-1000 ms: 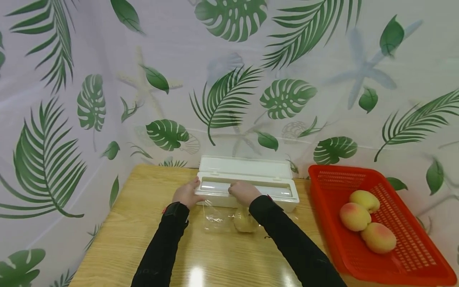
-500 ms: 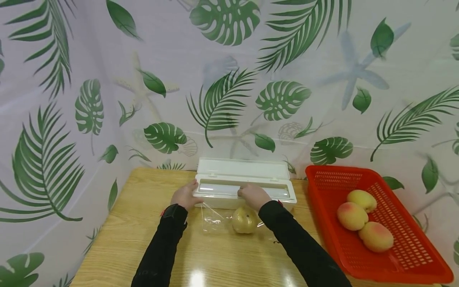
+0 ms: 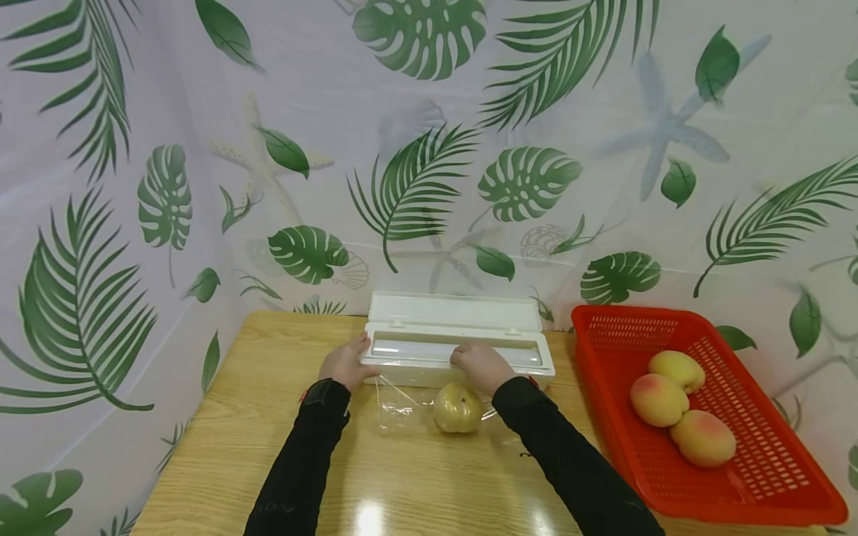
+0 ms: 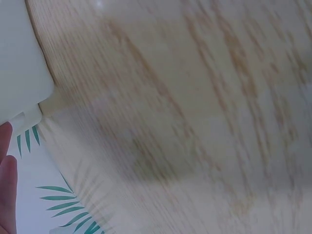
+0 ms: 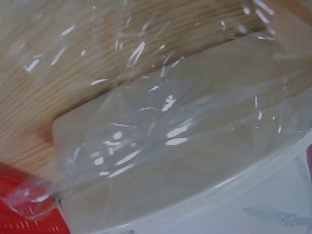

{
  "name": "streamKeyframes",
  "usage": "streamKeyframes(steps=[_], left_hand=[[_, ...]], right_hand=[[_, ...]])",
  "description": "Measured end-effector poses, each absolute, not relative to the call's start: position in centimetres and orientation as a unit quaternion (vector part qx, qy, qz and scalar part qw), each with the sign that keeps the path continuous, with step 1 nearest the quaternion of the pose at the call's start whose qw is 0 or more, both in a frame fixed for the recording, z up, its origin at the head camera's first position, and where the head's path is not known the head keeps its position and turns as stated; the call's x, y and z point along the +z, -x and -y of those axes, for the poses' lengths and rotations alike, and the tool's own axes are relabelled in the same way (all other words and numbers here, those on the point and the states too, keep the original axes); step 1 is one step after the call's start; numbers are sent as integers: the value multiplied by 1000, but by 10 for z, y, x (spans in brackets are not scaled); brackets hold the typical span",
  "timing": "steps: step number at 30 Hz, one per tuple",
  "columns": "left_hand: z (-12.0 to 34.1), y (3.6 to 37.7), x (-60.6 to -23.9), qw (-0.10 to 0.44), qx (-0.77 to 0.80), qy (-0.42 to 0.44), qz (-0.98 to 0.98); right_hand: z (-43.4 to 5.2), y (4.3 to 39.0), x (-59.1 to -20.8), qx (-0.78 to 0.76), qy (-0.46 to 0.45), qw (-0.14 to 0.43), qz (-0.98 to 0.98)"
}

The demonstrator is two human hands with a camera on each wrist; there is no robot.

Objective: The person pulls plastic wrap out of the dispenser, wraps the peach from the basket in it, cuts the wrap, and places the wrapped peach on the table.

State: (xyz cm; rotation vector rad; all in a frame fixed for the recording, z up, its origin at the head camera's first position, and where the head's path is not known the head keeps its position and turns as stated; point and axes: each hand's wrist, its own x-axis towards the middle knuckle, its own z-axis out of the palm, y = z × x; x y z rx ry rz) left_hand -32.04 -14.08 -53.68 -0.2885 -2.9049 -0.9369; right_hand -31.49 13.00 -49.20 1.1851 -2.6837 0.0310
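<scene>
A white cling-film dispenser point(image 3: 459, 344) stood open at the far edge of the wooden table point(image 3: 221, 439), its lid tilted back against the leaf-printed curtain point(image 3: 167, 193). The left hand point(image 3: 345, 363) rested against the dispenser's left end, fingers laid along the front corner; from the left-wrist view only fingertips point(image 4: 6, 170) showed beside the box's corner point(image 4: 22, 63), and whether they curled round it could not be told. The right hand point(image 3: 481, 366) lay knuckles up on the front rim of the dispenser near its middle, fingers bent down over the edge; whether they pinched the film could not be told from the head view. A sheet of clear cling film point(image 3: 402, 406) ran from the front of the dispenser onto the table, and in the right-wrist view it point(image 5: 161, 131) hung crinkled over the box's pale front. A yellowish peach point(image 3: 458, 408) sat on the film just before the dispenser, directly under the right wrist. To the right, well apart, a red perforated basket point(image 3: 757, 476) held three peaches point(image 3: 677, 408), touching one another.
</scene>
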Motion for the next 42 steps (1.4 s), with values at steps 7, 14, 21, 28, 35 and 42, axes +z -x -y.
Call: streamKeyframes(steps=[7,14,21,28,35,42], left_hand=[[140,320,-535,28,-310,93,946],[145,317,-533,13,-313,80,946],[144,315,-534,16,-315,90,945],[140,312,-530,10,-323,88,942],[139,313,-530,20,-322,94,942],[138,314,-531,20,-316,91,944]], right_hand=[[-144,310,-493,4,-382,92,919],[-176,309,-499,-1,-339,86,937],[-197,307,-501,21,-323,84,943],[-209,307,-502,27,-316,91,944],[-223,307,-499,6,-311,93,946],[-231,306,-494,-14,-300,105,948]])
